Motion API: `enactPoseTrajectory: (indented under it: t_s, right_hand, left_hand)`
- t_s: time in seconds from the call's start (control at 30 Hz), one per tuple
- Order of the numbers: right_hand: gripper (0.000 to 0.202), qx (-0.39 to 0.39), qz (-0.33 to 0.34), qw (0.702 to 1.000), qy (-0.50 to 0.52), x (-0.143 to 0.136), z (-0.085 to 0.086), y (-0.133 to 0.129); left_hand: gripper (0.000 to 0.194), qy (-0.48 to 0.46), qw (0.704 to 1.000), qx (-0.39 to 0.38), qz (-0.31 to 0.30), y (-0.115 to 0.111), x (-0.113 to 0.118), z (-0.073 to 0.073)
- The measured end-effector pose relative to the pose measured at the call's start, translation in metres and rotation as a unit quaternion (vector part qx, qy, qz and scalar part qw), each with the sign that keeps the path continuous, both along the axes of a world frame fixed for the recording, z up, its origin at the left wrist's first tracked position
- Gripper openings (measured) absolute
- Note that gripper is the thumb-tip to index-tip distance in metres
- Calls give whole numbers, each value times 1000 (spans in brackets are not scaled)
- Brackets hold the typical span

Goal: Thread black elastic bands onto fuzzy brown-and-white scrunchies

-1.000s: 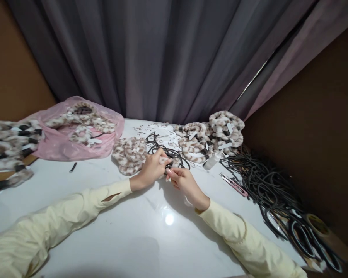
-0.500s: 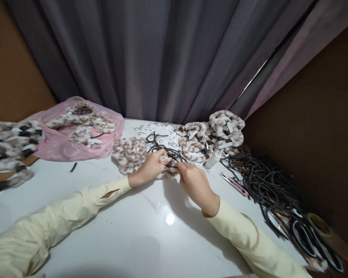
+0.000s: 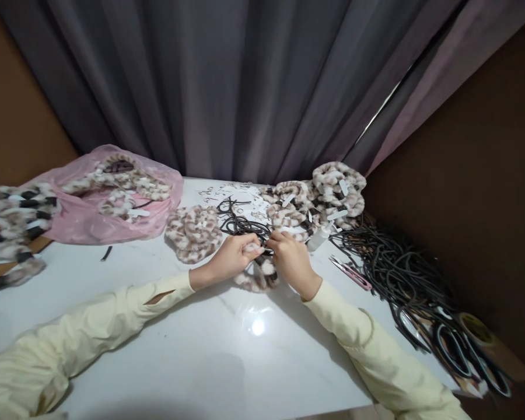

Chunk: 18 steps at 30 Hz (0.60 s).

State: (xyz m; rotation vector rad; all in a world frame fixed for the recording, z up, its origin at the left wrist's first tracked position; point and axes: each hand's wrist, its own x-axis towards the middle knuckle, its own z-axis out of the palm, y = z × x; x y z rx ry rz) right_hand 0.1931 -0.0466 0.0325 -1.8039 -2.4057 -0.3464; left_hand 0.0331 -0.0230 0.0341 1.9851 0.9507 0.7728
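Observation:
Close together over the middle of the table (image 3: 210,332), both my hands work at a brown-and-white furry loop (image 3: 257,281) with a dark section. My left hand (image 3: 227,258) is closed around one end of it, a pale furry tip showing by the thumb. My right hand (image 3: 294,263) pinches at the same end from the other side; whether its fingers hold the loop or a cord is hidden. Just behind the hands lies a small heap of black cords (image 3: 240,220). A furry coil (image 3: 194,233) rests left of them.
More furry loops (image 3: 339,189) with white tags lie at the back right, beside a small white bottle (image 3: 318,239). Pink-handled snips (image 3: 352,273) sit near a tangle of black cords (image 3: 398,262). A pink plastic bag (image 3: 76,219) holding furry pieces stands at left.
My right hand has drawn in and up towards the left hand, its fingers now curled at the furry end. More of the loop hangs below the hands. The view has shifted slightly.

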Motion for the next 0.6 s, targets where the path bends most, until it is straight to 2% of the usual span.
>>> enactPoseTrajectory:
  t_s: [0.17,0.3,0.4,0.47,0.6]
  right_hand:
    - [18,-21,9,1000,7,2,-5,6]
    - [28,12,10,999,39,2,-7,6]
    - [39,56,4,995,86,-3,0,-3]
    - [33,55,-4,991,120,-8,6,-11]
    - [18,-53,-30,985,162,-19,10,-22]
  left_hand:
    - [15,-17,999,-43,-24,-2,3,-10]
    - [13,-35,998,-58,0,2,4,-15]
    - [15,-84,986,-142,26,8,3,-15]
    - [18,-148,962,-227,40,14,2,-14]
    - [15,-282,877,-387,30,27,0,-16]
